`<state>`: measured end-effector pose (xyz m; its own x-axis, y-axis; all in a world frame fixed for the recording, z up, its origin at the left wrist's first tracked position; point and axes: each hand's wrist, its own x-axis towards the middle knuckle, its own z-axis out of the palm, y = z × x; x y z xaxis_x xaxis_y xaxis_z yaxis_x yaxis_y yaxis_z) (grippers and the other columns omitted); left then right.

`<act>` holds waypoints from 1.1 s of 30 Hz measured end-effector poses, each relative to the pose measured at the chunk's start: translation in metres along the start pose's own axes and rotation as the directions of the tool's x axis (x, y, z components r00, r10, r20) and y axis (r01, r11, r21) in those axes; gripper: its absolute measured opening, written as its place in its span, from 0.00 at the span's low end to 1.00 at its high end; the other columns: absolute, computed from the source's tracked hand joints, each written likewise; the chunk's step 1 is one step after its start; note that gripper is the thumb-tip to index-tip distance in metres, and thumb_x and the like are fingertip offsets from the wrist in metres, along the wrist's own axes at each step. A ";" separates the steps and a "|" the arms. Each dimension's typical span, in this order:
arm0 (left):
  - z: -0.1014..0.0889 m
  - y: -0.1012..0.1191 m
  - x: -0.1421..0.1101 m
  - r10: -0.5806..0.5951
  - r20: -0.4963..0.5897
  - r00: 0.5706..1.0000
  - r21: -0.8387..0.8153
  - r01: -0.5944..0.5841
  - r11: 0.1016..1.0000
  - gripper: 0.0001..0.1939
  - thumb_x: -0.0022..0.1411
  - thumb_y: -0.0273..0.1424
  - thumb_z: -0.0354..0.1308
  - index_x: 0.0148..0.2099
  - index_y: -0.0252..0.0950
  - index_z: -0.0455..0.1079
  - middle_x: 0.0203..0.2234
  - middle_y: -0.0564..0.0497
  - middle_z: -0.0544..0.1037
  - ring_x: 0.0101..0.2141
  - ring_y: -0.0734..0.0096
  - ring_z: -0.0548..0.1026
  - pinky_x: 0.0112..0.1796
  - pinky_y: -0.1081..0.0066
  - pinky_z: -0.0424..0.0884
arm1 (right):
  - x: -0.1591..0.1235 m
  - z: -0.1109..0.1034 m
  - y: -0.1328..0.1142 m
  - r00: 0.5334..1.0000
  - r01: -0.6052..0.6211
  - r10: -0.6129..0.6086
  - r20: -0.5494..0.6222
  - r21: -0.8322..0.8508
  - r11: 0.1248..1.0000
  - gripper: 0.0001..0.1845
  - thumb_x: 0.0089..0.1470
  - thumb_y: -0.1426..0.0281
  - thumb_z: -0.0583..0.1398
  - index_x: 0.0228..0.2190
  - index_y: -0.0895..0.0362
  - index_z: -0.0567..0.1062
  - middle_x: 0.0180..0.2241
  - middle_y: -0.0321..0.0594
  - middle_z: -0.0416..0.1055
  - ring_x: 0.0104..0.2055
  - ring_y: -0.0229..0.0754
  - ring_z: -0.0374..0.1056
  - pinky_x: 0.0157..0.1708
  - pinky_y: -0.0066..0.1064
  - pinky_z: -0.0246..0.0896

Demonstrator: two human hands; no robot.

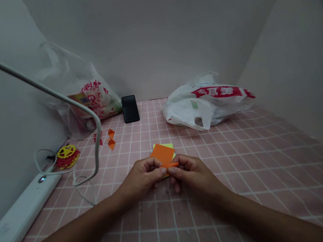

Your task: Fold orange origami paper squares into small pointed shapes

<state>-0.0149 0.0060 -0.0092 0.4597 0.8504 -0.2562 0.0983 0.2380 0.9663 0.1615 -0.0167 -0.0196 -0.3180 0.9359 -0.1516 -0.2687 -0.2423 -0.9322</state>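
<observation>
Both hands meet at the middle of the table, pinching a small folded piece of orange paper (169, 165) between thumbs and fingers. My left hand (147, 172) grips its left end, and my right hand (188, 169) grips the right end. Just beyond the fingers lies a flat orange paper square (162, 152) on top of a yellow sheet (167, 145), with a bit of paler paper showing at the edges. The fingertips partly cover the folded piece, so its full shape is hidden. Two small folded orange paper figures (111, 143) stand further off to the left.
A white lamp base (25, 208) with a bent stem (58, 95) and cable occupies the left. Near it lie red and yellow cut-outs (66, 154). At the back are a clear plastic bag (97, 101), a black phone (130, 109) and a white plastic bag (190, 111).
</observation>
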 end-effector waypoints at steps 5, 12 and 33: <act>0.001 0.000 -0.001 0.002 0.002 1.000 0.031 -0.002 1.000 0.14 0.55 0.40 0.62 0.31 0.35 0.65 0.18 0.59 0.67 0.17 0.81 0.59 0.19 0.78 0.54 | -0.005 0.001 0.000 1.000 0.002 -0.003 -0.029 -0.036 0.999 0.15 0.53 0.59 0.65 0.26 0.58 0.70 0.19 0.31 0.70 0.17 0.31 0.64 0.19 0.23 0.58; 0.001 0.003 0.000 -0.054 -0.026 0.998 -0.002 0.054 0.999 0.15 0.53 0.41 0.63 0.30 0.36 0.64 0.14 0.61 0.65 0.15 0.81 0.59 0.18 0.78 0.54 | 0.002 -0.006 0.001 0.999 0.037 -0.037 -0.008 -0.057 0.998 0.25 0.59 0.48 0.56 0.27 0.58 0.72 0.21 0.36 0.72 0.18 0.35 0.67 0.18 0.26 0.61; 0.000 0.001 0.000 0.011 -0.023 1.000 0.147 -0.008 0.989 0.16 0.60 0.43 0.56 0.29 0.36 0.64 0.18 0.58 0.67 0.18 0.78 0.62 0.22 0.76 0.57 | -0.002 -0.003 -0.005 0.990 0.002 -0.019 -0.136 -0.121 0.993 0.18 0.55 0.56 0.62 0.24 0.57 0.68 0.18 0.31 0.69 0.15 0.31 0.61 0.17 0.24 0.55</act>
<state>-0.0146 0.0064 -0.0081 0.4403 0.8635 -0.2459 0.2235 0.1598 0.9615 0.1658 -0.0165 -0.0161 -0.1859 0.9665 -0.1772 -0.1573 -0.2073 -0.9656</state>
